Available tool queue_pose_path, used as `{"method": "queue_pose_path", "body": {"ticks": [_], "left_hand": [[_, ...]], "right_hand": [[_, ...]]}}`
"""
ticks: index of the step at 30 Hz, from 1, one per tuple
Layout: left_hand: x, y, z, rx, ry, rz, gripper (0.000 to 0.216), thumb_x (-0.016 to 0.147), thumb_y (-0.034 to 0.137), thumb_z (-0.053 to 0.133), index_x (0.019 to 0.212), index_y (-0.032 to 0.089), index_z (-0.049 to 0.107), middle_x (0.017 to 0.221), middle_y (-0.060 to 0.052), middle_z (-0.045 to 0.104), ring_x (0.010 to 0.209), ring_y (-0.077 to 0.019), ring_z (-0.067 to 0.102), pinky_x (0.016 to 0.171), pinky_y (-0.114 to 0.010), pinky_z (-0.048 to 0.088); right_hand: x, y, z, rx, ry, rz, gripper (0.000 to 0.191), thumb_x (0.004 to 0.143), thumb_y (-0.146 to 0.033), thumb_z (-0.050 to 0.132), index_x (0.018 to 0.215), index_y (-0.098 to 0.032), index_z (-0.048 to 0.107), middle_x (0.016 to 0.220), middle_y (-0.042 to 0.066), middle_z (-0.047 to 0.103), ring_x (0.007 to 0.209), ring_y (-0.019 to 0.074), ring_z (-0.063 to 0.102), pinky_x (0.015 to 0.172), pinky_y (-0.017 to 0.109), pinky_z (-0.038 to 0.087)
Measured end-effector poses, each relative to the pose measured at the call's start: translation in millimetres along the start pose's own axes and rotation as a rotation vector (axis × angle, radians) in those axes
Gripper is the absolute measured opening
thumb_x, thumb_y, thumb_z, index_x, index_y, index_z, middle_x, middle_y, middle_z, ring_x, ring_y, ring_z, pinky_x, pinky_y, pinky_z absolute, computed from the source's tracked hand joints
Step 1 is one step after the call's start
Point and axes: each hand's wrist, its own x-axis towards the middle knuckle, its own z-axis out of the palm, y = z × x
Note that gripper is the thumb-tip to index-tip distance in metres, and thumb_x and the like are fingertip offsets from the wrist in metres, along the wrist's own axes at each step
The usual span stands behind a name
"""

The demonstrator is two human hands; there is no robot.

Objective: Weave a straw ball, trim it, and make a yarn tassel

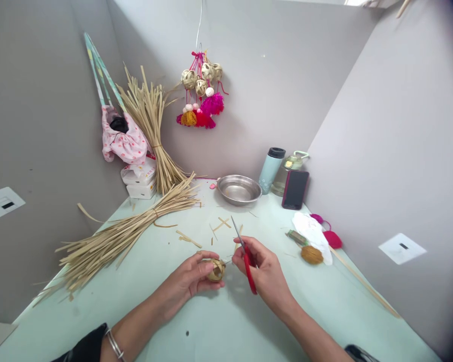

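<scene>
My left hand is closed around a small woven straw ball, held just above the pale green table. My right hand grips red-handled scissors. Their blades point up and away, close to the right side of the ball. The two hands sit close together near the middle of the table.
A long bundle of straw strips lies at the left, another bundle leans in the corner. A steel bowl, tumbler, phone, white cloth, yellow pompom and pink pompom stand at back right. Woven balls with tassels hang above.
</scene>
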Motion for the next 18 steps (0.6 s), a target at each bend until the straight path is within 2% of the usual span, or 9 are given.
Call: {"method": "queue_pose_path", "body": {"ticks": [5, 7, 11, 13, 18], "left_hand": [[2.0, 4.6, -4.6, -0.101, 0.000, 0.055, 0.026, 0.090, 0.029, 0.059, 0.109, 0.013, 0.065, 0.107, -0.011, 0.068, 0.101, -0.0253, 0.068, 0.092, -0.033, 0.051], [3.9, 4.3, -8.2, -0.158, 0.035, 0.093, 0.025, 0.090, 0.028, 0.058, 0.109, 0.013, 0.066, 0.109, -0.011, 0.069, 0.103, -0.0258, 0.067, 0.094, -0.035, 0.051], [6.8, 3.8, -14.1, -0.258, 0.058, 0.148, 0.024, 0.092, 0.026, 0.055, 0.107, 0.012, 0.067, 0.110, -0.011, 0.070, 0.104, -0.0262, 0.067, 0.098, -0.038, 0.050], [7.0, 4.4, -15.1, -0.280, 0.057, 0.167, 0.024, 0.092, 0.025, 0.054, 0.107, 0.012, 0.068, 0.111, -0.011, 0.070, 0.104, -0.0261, 0.066, 0.099, -0.039, 0.049], [5.0, 4.5, -11.6, -0.240, 0.041, 0.181, 0.027, 0.092, 0.024, 0.054, 0.112, 0.012, 0.066, 0.115, -0.012, 0.069, 0.105, -0.0252, 0.065, 0.099, -0.039, 0.048]], "right_hand": [[2.2, 5.8, -5.2, -0.043, 0.033, -0.010, 0.032, 0.079, -0.039, 0.066, 0.103, -0.019, 0.058, 0.073, -0.001, 0.056, 0.066, 0.0156, 0.053, 0.063, 0.028, 0.045], [0.5, 7.9, -8.1, -0.134, -0.004, -0.017, 0.034, 0.080, -0.037, 0.066, 0.107, -0.020, 0.057, 0.079, 0.001, 0.059, 0.068, 0.0162, 0.053, 0.066, 0.029, 0.046], [-6.8, 10.8, -12.0, -0.388, -0.106, -0.084, 0.052, 0.076, -0.040, 0.072, 0.123, -0.026, 0.051, 0.105, 0.005, 0.059, 0.084, 0.0197, 0.055, 0.082, 0.035, 0.048], [-9.9, 11.3, -12.3, -0.462, -0.162, -0.112, 0.055, 0.077, -0.042, 0.072, 0.126, -0.029, 0.050, 0.107, 0.005, 0.057, 0.092, 0.0215, 0.055, 0.087, 0.037, 0.047], [-11.9, 11.3, -8.4, -0.554, -0.267, -0.168, 0.056, 0.078, -0.044, 0.072, 0.128, -0.030, 0.050, 0.105, 0.005, 0.057, 0.095, 0.0222, 0.056, 0.085, 0.035, 0.049]]}}
